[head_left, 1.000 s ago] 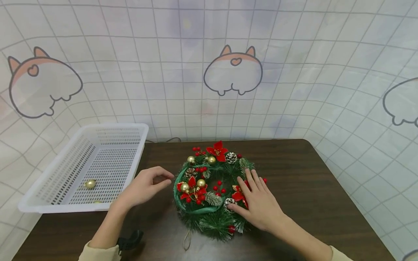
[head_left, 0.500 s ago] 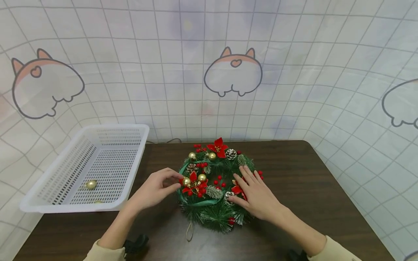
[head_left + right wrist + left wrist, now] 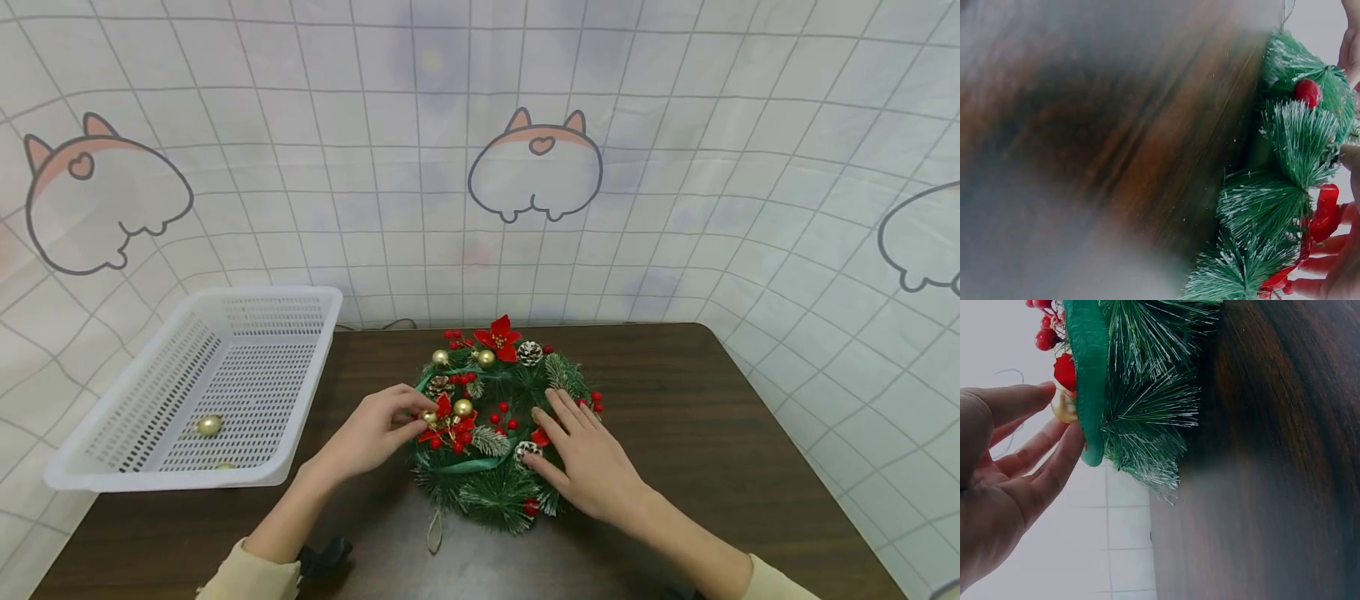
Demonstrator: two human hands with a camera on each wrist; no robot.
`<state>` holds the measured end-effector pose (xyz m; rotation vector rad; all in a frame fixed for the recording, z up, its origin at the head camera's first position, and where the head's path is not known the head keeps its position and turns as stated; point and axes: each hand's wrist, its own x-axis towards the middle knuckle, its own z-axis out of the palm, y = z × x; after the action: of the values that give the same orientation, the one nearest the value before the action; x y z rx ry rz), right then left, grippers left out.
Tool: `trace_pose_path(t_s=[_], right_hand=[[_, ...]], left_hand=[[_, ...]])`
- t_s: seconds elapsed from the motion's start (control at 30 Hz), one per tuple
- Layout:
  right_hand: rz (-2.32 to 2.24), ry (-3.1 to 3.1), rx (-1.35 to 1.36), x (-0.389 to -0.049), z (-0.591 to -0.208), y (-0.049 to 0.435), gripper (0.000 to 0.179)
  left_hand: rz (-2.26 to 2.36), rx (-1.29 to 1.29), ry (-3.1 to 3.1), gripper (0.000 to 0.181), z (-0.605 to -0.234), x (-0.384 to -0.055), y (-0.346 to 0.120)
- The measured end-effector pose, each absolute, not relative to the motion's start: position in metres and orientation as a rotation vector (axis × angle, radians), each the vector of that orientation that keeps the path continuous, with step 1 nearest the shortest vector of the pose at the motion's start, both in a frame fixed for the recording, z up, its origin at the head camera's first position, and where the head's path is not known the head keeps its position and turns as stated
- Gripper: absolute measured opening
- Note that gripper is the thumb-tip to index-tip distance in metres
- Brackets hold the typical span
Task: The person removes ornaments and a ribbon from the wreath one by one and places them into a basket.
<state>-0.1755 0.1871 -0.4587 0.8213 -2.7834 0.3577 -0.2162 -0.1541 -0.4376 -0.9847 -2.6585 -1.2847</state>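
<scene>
A green Christmas wreath (image 3: 495,498) lies on the dark table, trimmed with red poinsettias, berries, pinecones and gold balls. At its left side my left hand (image 3: 378,433) pinches a gold ball ornament (image 3: 1062,410) between thumb and fingertips, beside a red poinsettia (image 3: 444,406). A green ribbon (image 3: 1088,369) passes right by those fingertips. My right hand (image 3: 592,462) rests on the wreath's right side with fingers spread. It partly covers a red flower (image 3: 540,437), and its thumb is at a snowy pinecone (image 3: 527,452).
A white perforated plastic basket (image 3: 165,480) stands on the left with a gold ball (image 3: 209,425) inside, and another partly hidden by its front rim. A twine loop (image 3: 435,533) sticks out from the wreath's front. A black object (image 3: 328,557) lies near my left forearm. A tiled-pattern curtain (image 3: 405,250) hangs behind.
My left hand has moved right, from beside the wreath to the gold ball, and its fingers have closed on it. The wreath shifted slightly; my right hand stays on its right side.
</scene>
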Motion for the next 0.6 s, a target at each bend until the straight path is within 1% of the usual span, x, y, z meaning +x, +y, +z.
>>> trace_pose_path(t_s=[0.2, 0.6], right_hand=[[0.412, -2.813, 0.795, -0.1713, -0.459, 0.1856, 0.066], [0.432, -2.829, 0.811, -0.1745, -0.462, 0.1855, 0.067]], left_hand=[[-1.237, -1.003, -2.689, 0.025, -0.4374, -0.2168, -0.1531], [-1.23, -0.995, -2.681, 0.024, -0.4304, -0.2119, -0.1528]])
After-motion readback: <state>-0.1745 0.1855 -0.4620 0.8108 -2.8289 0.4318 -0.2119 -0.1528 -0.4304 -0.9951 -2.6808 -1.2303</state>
